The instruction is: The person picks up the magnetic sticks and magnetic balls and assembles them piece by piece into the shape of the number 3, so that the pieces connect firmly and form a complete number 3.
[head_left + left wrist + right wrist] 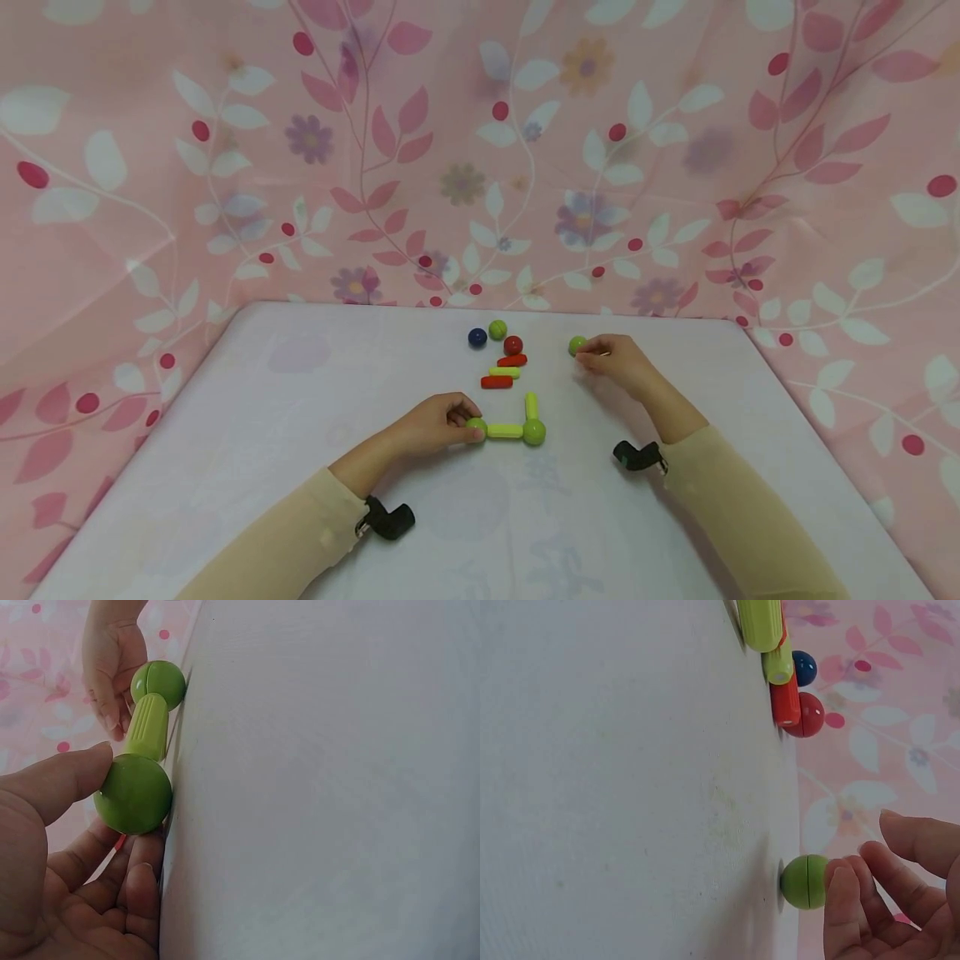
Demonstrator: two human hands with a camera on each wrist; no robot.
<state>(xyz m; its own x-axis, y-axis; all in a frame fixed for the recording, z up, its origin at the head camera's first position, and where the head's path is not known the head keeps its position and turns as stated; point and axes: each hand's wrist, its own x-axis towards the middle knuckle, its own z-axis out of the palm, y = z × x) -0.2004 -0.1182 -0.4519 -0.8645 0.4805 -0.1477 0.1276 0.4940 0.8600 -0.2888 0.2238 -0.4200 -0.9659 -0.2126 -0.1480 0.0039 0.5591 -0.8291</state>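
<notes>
My left hand (438, 427) pinches a green ball (135, 795) between thumb and fingers. That ball forms the left end of a joined piece lying on the table. From it a yellow-green rod (506, 431) runs right to a second green ball (534, 432), and another yellow-green rod (532, 406) extends from there toward the back. Farther right, my right hand (617, 360) is at a loose green ball (804, 881) on the tabletop. In the right wrist view its fingertips overlap the ball's edge, while the thumb stays apart with a gap.
Behind the joined piece lie two red rods (497, 382) and a yellow-green rod (504, 372). Past them sit a red ball (513, 345), a dark blue ball (477, 337) and a green ball (498, 330). A pink floral cloth (465, 167) hangs beyond the white table (337, 358).
</notes>
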